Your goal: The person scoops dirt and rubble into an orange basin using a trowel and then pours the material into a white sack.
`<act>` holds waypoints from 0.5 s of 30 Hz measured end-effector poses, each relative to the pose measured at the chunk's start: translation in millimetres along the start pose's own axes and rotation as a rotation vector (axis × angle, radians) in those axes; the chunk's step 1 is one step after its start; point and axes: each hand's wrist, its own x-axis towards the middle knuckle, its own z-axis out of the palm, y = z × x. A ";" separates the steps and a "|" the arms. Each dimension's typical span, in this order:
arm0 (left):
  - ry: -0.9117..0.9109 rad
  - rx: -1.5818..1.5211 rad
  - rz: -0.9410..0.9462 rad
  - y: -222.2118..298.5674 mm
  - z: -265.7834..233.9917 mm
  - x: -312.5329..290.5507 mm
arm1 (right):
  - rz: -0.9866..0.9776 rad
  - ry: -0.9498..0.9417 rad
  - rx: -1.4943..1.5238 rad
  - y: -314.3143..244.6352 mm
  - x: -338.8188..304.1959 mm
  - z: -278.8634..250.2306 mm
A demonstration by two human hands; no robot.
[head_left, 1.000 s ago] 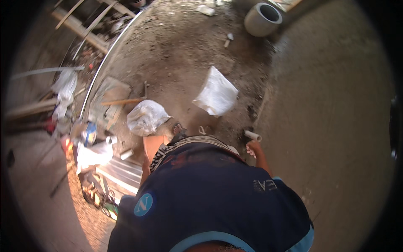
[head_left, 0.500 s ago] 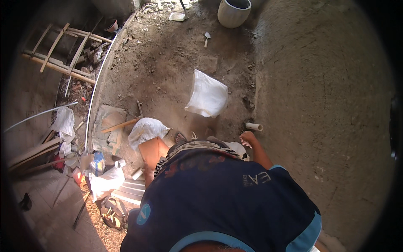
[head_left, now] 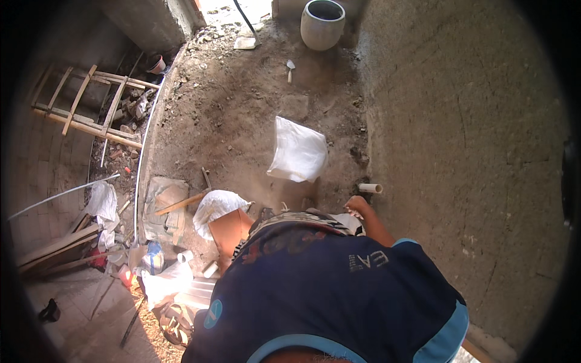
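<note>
My right hand (head_left: 357, 207) is beside my right hip with its fingers curled; whatever they hold, if anything, is hidden. Just beyond it, a short cream pipe (head_left: 370, 188) lies by the wall's foot. My left hand is not clearly shown. At my left side is a flat orange-brown piece (head_left: 231, 231) with straight edges, and a bit of skin shows below it. A white woven sack (head_left: 299, 151) is spread on the dirt in front of me. Another white sack (head_left: 213, 207), bunched up, lies behind the orange-brown piece.
A trowel (head_left: 290, 71), a long-handled tool (head_left: 245, 43) and a large pale pot (head_left: 322, 33) stand or lie farther off. To the left are a wooden ladder-like frame (head_left: 91, 124) and loose planks (head_left: 57, 249). A rough wall (head_left: 448, 121) rises on the right.
The view has shifted, so the pot and wall sit differently in it. My right hand stays by my hip with its fingers curled. The spread sack lies where it was.
</note>
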 end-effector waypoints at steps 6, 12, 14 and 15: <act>0.008 -0.005 -0.020 -16.7 -5.7 -6.3 | 0.336 0.020 0.296 9.7 3.7 -6.6; 0.019 -0.033 -0.042 -32.4 -3.7 -12.9 | 0.442 0.018 0.404 -5.9 -17.4 -18.8; 0.017 -0.046 -0.050 -36.7 0.8 -13.4 | 0.384 0.028 0.356 2.6 -12.3 -11.7; 0.014 -0.049 -0.053 -38.0 5.2 -13.3 | 0.357 0.034 0.332 7.1 -10.6 -10.6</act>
